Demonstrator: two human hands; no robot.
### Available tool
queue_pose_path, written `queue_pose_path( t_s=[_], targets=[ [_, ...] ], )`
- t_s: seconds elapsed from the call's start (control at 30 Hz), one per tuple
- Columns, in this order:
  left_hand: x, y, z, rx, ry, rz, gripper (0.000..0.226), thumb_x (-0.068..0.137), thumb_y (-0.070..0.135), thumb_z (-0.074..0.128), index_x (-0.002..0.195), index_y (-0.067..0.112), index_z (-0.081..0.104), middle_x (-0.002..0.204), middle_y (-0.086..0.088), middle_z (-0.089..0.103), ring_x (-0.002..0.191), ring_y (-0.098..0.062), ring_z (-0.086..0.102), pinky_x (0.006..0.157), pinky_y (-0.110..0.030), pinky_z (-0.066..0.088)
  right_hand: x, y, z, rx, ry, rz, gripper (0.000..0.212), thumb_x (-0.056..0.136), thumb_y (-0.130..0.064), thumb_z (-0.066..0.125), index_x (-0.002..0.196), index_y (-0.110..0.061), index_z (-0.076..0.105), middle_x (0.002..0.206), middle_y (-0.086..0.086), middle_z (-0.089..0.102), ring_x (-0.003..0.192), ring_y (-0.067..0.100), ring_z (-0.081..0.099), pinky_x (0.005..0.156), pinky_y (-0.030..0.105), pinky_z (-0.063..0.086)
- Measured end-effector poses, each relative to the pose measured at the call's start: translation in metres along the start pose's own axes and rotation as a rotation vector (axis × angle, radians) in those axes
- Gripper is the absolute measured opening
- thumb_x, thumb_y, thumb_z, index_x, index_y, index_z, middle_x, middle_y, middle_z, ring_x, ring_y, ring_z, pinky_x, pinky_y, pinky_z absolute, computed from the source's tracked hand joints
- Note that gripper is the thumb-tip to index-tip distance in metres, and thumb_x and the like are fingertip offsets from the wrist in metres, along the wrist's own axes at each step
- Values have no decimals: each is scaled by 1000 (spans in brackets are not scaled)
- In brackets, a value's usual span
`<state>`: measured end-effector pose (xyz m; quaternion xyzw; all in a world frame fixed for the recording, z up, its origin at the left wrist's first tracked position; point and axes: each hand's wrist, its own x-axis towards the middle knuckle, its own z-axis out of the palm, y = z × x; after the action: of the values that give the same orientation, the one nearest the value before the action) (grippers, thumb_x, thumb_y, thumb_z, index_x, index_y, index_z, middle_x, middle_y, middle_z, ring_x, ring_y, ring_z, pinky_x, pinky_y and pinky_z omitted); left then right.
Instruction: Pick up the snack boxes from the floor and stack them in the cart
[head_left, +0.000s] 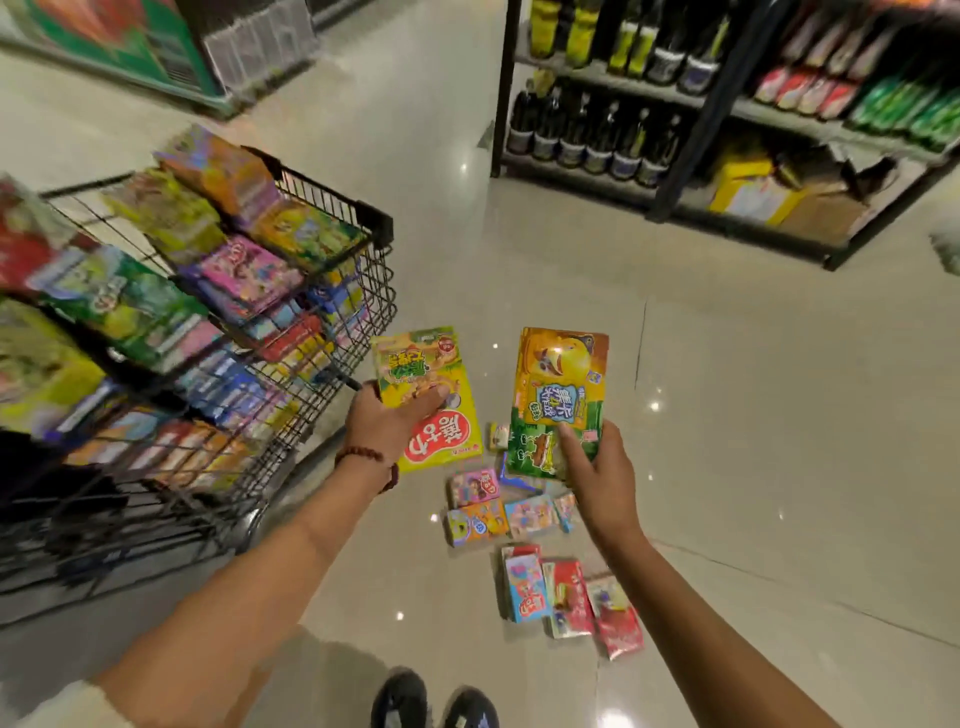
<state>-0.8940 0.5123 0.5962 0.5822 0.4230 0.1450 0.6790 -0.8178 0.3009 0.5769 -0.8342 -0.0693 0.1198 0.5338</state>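
Observation:
My left hand (387, 423) grips a yellow snack box with a red label (426, 400), held in the air just right of the black wire cart (332, 332). My right hand (597, 470) holds a yellow and green snack box (558, 395) above the floor, thumb on its front. The cart at the left carries several stacked colourful snack boxes (228, 280) on two levels. More small boxes lie on the floor below my hands: a colourful group (493, 512) and a red and blue group (566, 597).
A dark shelf unit (727, 119) with bottles and cartons stands at the back right. Another display (130, 47) is at the back left. Glossy tiled floor (779, 415) spreads to the right. My shoes (431, 701) show at the bottom edge.

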Motion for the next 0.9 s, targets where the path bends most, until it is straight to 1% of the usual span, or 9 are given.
queue_pose_path(
  t_s=[0.07, 0.2, 0.27, 0.33, 0.43, 0.53, 0.6, 0.73, 0.9],
  targets=[
    [-12, 38, -2, -34, 2, 38, 22, 69, 15, 83, 86, 17, 70, 86, -7, 73, 81, -25, 70, 79, -41, 56, 2, -35, -8, 28, -5, -36, 28, 89, -48, 57, 101, -23, 51, 95, -1, 63, 88, 17, 64, 77, 46, 55],
    [-35, 95, -15, -29, 51, 100, 50, 50, 37, 90, 92, 19, 67, 94, -9, 73, 83, -25, 71, 79, -41, 57, 4, -94, -19, 83, -40, -113, 24, 87, -51, 57, 93, -29, 50, 94, 1, 64, 85, 20, 65, 73, 49, 55],
    [-43, 115, -24, -13, 71, 138, 69, 41, 52, 90, 96, 19, 65, 99, -8, 72, 85, -25, 70, 80, -42, 57, 2, -114, -22, 121, -77, -135, 18, 90, -43, 57, 96, -27, 51, 96, 1, 65, 84, 18, 65, 68, 43, 57],
    [-54, 135, -35, 7, 73, 170, 82, 42, 58, 88, 108, 15, 63, 103, -8, 71, 88, -25, 70, 82, -43, 57, -3, -133, -23, 157, -128, -161, 21, 92, -37, 56, 103, -20, 53, 98, 0, 65, 83, 14, 66, 57, 27, 54],
    [-68, 157, -54, -2, 119, 213, 67, 61, 42, 86, 113, 11, 58, 102, -8, 69, 85, -24, 68, 77, -38, 57, -6, -157, -17, 172, -184, -198, 20, 93, -34, 55, 104, -17, 53, 95, -3, 65, 80, 11, 65, 53, 21, 50],
    [-73, 172, -76, -27, 162, 236, 41, 73, 29, 80, 103, 13, 55, 89, -6, 66, 66, -14, 64, 49, -18, 52, -1, -186, -1, 157, -239, -260, 18, 93, -32, 55, 104, -18, 53, 94, -2, 65, 79, 11, 65, 54, 25, 51],
    [-72, 175, -93, -19, 191, 248, 29, 76, 24, 78, 95, 17, 56, 85, -6, 66, 59, -9, 63, 42, -14, 47, 2, -203, 14, 142, -282, -301, 18, 93, -31, 55, 105, -17, 52, 93, -2, 65, 77, 11, 65, 52, 22, 50],
    [-65, 176, -137, -16, 270, 202, 46, 71, 34, 80, 104, 13, 56, 96, -9, 69, 78, -23, 68, 63, -28, 55, 7, -231, 54, 125, -364, -352, 20, 94, -30, 55, 108, -15, 52, 94, -1, 64, 74, 7, 65, 48, 15, 46],
    [-39, 175, -199, -14, 323, 162, 55, 67, 40, 83, 110, 13, 62, 99, -10, 71, 80, -24, 70, 69, -33, 57, 14, -260, 120, 79, -461, -402, 36, 91, -41, 53, 115, -15, 51, 98, -2, 65, 80, 10, 66, 57, 20, 51]
  ],
)
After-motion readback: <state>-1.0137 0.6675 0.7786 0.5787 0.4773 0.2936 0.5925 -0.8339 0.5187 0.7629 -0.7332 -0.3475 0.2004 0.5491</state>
